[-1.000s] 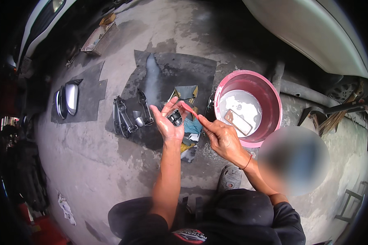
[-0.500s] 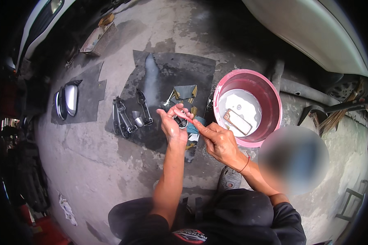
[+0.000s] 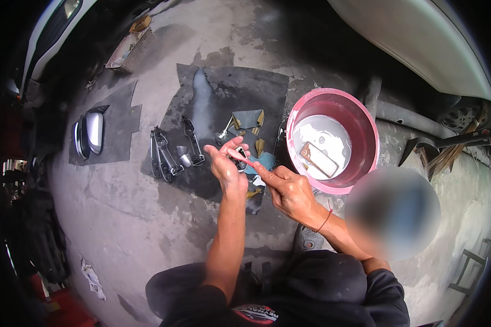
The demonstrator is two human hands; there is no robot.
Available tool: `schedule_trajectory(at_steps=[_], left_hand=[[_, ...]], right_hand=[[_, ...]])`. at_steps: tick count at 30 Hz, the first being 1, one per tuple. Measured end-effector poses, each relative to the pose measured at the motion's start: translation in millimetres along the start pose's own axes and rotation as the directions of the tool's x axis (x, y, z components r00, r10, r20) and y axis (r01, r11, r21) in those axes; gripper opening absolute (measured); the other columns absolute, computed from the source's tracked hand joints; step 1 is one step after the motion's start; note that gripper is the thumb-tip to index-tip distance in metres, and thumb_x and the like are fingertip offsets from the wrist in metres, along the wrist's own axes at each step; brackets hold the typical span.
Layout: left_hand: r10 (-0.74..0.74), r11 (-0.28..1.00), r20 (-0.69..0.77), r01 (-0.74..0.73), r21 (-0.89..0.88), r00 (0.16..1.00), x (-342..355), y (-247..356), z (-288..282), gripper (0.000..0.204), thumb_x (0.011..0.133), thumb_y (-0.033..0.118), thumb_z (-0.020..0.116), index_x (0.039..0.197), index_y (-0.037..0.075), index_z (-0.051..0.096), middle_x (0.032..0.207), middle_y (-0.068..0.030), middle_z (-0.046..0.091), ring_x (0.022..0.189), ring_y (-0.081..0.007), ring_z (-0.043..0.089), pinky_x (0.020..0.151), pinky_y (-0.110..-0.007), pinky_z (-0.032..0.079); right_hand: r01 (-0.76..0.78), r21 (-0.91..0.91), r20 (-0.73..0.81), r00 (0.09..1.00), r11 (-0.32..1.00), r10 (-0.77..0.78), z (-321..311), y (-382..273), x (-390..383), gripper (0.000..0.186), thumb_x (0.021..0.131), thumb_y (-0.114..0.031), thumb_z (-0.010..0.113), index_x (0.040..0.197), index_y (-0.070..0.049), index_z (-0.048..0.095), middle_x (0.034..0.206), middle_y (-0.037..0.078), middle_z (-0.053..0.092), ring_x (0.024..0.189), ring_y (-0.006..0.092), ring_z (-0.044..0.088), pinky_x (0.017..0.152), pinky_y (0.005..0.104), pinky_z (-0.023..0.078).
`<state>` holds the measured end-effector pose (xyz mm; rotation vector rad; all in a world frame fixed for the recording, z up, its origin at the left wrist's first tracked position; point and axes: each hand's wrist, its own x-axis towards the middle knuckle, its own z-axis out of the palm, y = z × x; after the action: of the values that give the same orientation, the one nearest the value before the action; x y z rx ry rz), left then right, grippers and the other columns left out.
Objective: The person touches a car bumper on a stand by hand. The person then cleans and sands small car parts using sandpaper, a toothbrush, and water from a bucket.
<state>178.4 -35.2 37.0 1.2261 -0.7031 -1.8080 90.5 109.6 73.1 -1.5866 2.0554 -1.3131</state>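
Observation:
Palm up, my left hand (image 3: 226, 170) holds a small black-and-silver part (image 3: 241, 165), which is mostly hidden by the fingers and the tool above it. My right hand (image 3: 292, 191) grips a slim pink tool (image 3: 238, 156) that looks like a toothbrush. Its far end lies over the part at my left palm, and my index finger extends along the handle. Beneath my hands is a dark mat (image 3: 229, 92), bearing long black handle-like car parts (image 3: 165, 155), a small silver piece (image 3: 185, 159), folded grey sandpaper (image 3: 248, 119) and a blue-green sheet (image 3: 266, 160).
To the right stands a pink tub (image 3: 367, 122) with cloudy water and a brown-edged whitish block (image 3: 319, 159). Silver-and-black mirror covers (image 3: 95, 133) rest on another mat at left. A basket (image 3: 130, 52) lies farther off. A pale vehicle panel (image 3: 425, 49) overhangs the upper right.
Both hands have shifted slightly left, with the pink tool still over the part in my left hand. The grips look the same.

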Motion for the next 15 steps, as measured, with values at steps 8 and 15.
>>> schedule_trajectory(at_steps=[8,15], left_hand=[[0.378,0.893,0.253,-0.423,0.155,0.890,-9,5,4,0.095,0.089,0.076,0.012,0.112,-0.005,0.056,0.071,-0.0108,0.063,0.061,-0.0179,0.059,0.062,-0.026,0.050],[0.567,0.681,0.444,-0.698,0.220,0.693,-15,11,8,0.123,0.063,0.095,0.008,0.144,0.004,0.026,0.071,-0.0073,0.059,0.051,-0.0101,0.049,0.048,-0.021,0.042]], right_hand=[[-0.021,0.090,0.008,1.000,0.996,0.020,-9,-4,7,0.048,0.080,0.004,0.063,0.125,-0.012,0.064,0.063,0.012,0.051,0.053,0.0275,0.055,0.051,0.0388,0.044],[-0.097,0.069,0.162,0.983,0.993,0.085,-25,-6,3,0.047,0.080,0.006,0.060,0.124,-0.011,0.064,0.071,0.014,0.060,0.061,0.0283,0.060,0.056,0.0368,0.047]])
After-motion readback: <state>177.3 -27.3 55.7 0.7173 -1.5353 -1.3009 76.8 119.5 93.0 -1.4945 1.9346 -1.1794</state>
